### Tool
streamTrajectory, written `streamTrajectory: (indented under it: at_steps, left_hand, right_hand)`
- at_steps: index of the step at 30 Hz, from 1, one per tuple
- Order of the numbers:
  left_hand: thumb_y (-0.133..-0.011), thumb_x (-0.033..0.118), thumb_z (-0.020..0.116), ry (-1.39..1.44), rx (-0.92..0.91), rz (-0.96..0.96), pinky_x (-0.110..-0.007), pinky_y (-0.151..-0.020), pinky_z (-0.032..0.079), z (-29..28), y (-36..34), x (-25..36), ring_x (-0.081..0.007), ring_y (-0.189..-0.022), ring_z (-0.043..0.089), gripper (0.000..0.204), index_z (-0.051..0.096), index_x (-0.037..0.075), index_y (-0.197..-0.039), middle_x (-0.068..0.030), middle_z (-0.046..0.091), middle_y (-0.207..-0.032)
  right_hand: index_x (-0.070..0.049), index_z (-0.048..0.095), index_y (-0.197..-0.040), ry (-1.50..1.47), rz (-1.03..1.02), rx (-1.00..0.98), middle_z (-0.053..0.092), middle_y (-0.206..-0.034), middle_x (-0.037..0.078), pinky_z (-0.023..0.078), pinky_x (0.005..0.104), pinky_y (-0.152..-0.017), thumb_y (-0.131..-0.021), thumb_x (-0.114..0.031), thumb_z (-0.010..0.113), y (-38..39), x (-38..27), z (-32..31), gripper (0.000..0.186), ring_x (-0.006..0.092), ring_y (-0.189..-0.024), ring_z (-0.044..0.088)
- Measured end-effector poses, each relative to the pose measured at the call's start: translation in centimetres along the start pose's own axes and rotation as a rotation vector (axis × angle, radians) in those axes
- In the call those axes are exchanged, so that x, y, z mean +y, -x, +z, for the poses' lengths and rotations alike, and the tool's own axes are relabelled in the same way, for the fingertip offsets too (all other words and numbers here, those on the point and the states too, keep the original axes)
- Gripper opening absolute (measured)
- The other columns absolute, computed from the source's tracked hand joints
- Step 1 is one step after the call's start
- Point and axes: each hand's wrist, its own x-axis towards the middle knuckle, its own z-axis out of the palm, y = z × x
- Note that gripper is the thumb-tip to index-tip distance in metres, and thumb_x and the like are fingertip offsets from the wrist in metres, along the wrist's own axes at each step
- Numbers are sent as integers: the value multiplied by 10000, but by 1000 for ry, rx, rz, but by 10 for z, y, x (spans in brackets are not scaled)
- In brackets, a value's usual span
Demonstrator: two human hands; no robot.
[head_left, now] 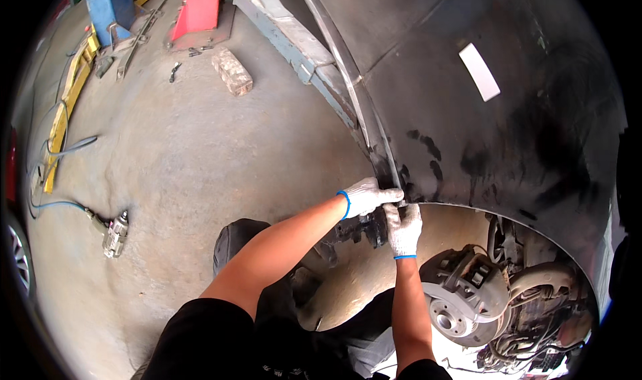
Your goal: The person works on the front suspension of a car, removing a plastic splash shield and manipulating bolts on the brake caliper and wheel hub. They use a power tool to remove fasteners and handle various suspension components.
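The left hand (366, 198), half curled, and the right hand (404, 229), fingers bent, both gloved, meet at the edge of one dark car panel (461, 139) beside one wheel arch (478, 209); whether either grips it, I cannot tell. One brake disc (460, 323) shows in the arch; one power tool (116, 235) and one block (232, 71) lie on the floor (187, 139).

Left glove (364, 197) and right glove (404, 230) were white with blue cuff bands (405, 257). Panel (515, 96) at 2 o'clock was black; post (200, 7) at 11 o'clock was red.
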Motion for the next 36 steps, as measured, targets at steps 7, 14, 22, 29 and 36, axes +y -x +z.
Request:
streamTrajectory:
  at_steps: [7, 14, 22, 29, 36]
  left_hand:
    - [-943, 454, 610, 946, 393, 33, -264, -380, 276, -33, -63, -86, -88, -432, 361, 360, 559, 111, -1041, 35, 404, -601]
    - [-970, 219, 534, 1282, 317, 59, -254, -407, 274, 22, -94, -92, -82, -469, 380, 335, 570, 49, -1255, -47, 645, -889]
    - [-900, 245, 615, 1197, 496, 184, -330, -786, 489, 8, -141, -83, -218, -842, 651, 360, 678, -57, -1086, -162, 705, -955]
    - [-884, 287, 666, 1243, 363, 114, -336, -766, 500, -19, -142, -102, -207, -801, 647, 387, 705, -64, -1044, -158, 717, -921]
    - [-890, 437, 661, 1117, 86, -20, -376, -753, 484, -51, -126, -95, -213, -760, 621, 488, 732, -34, -998, -166, 695, -798]
  right_hand:
    - [39, 688, -853, 257, 90, -92, 663, -696, 61, 486, 281, -630, -826, -142, 759, -16, -19, -10, 196, 95, -654, 553]
    - [72, 701, -890, 507, 190, -141, 712, -793, 126, 528, 329, -704, -857, -201, 698, -11, -23, -21, 275, 142, -718, 644]
    - [41, 641, -843, 659, 402, -199, 633, -707, 67, 430, 278, -531, -956, -368, 591, -17, -57, -14, 427, 113, -578, 526]
    - [38, 601, -840, 591, 514, -337, 651, -757, 109, 451, 258, -537, -960, -348, 550, -19, -64, -19, 407, 146, -570, 573]
    - [-18, 556, -822, 704, 600, -474, 642, -747, 110, 442, 250, -541, -966, -384, 505, -26, -73, -29, 396, 134, -570, 569]
